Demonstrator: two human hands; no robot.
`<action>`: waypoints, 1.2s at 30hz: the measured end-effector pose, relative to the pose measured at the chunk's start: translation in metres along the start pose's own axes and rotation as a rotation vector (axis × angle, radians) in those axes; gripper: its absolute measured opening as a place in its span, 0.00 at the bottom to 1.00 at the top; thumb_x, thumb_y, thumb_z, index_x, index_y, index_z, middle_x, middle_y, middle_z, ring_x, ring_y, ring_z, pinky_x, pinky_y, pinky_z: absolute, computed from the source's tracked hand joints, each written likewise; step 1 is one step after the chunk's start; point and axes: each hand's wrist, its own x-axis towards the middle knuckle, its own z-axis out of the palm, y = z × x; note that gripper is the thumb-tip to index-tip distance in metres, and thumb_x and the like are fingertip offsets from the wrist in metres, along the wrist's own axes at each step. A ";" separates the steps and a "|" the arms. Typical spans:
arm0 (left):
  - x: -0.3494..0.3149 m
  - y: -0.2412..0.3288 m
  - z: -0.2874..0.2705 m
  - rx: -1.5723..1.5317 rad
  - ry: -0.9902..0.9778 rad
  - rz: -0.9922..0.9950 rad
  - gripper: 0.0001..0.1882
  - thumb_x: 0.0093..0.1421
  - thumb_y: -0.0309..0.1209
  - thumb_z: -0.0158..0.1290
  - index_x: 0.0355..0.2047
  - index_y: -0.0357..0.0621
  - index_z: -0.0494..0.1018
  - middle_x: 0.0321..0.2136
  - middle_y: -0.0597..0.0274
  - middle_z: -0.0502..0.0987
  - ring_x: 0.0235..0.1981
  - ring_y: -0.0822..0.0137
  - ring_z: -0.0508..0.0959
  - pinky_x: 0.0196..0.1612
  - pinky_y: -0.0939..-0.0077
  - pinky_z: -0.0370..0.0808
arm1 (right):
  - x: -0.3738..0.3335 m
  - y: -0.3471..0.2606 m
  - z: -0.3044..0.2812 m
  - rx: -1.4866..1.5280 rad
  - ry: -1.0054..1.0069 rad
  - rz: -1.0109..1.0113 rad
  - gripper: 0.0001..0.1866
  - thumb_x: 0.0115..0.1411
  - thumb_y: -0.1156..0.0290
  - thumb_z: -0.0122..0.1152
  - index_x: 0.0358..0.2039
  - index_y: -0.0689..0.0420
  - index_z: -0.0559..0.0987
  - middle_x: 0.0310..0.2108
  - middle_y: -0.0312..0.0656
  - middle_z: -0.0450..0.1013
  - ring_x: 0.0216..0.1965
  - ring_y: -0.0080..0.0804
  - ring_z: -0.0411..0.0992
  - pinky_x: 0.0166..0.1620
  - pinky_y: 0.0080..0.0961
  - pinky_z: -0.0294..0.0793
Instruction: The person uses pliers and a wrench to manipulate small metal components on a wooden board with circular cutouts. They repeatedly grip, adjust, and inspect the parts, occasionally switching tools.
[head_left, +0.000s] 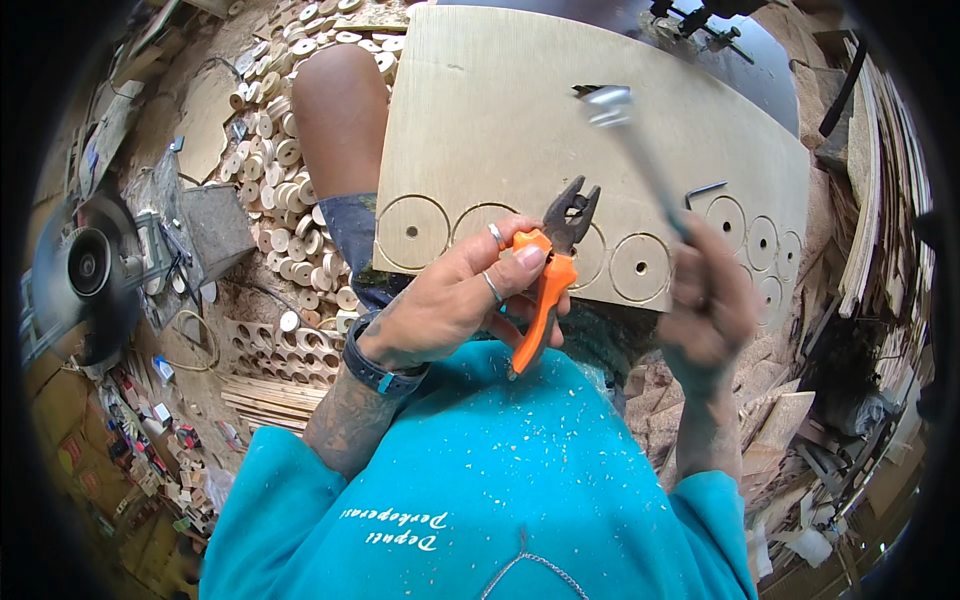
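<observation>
My left hand (465, 290) is closed round a pair of pliers (555, 280) with orange handles. Their dark jaws point away from me, slightly apart, over the near edge of a plywood board (500, 120). Several circles with small centre holes are cut along that edge. In my right hand (708, 300), raised over the board's near right side, is a wrench (645, 160). Motion blurs both hand and tool; its shiny head reaches toward the far middle of the board. Beside that head shows a small dark thing or gap (588, 91), too unclear to name.
A hex key (706, 188) lies on the board near the cut circles. Many wooden discs (285, 155) are heaped at the left. A machine with a round blade or wheel (90, 262) stands far left. Thin wooden strips (870, 200) lean at the right; dark metal equipment (700, 25) sits beyond the board.
</observation>
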 end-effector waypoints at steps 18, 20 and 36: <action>0.000 -0.003 -0.001 0.003 0.005 0.000 0.26 0.72 0.45 0.43 0.63 0.44 0.57 0.38 0.58 0.78 0.35 0.66 0.83 0.33 0.74 0.82 | 0.008 0.012 0.006 -0.092 0.066 -0.252 0.11 0.67 0.71 0.56 0.44 0.64 0.79 0.21 0.45 0.73 0.19 0.30 0.69 0.24 0.27 0.67; 0.000 -0.003 -0.002 0.034 0.031 -0.004 0.24 0.72 0.45 0.42 0.61 0.46 0.56 0.37 0.54 0.77 0.35 0.60 0.83 0.33 0.68 0.83 | 0.009 0.011 0.006 -0.193 -0.176 -0.086 0.11 0.68 0.70 0.56 0.43 0.65 0.79 0.21 0.44 0.74 0.19 0.26 0.68 0.24 0.25 0.66; 0.000 -0.006 -0.006 -0.018 0.040 0.000 0.25 0.72 0.46 0.44 0.61 0.45 0.57 0.37 0.55 0.77 0.34 0.63 0.83 0.33 0.72 0.82 | 0.013 0.018 0.009 -0.368 -0.277 -0.184 0.08 0.67 0.69 0.58 0.39 0.60 0.78 0.20 0.41 0.72 0.18 0.30 0.70 0.22 0.26 0.68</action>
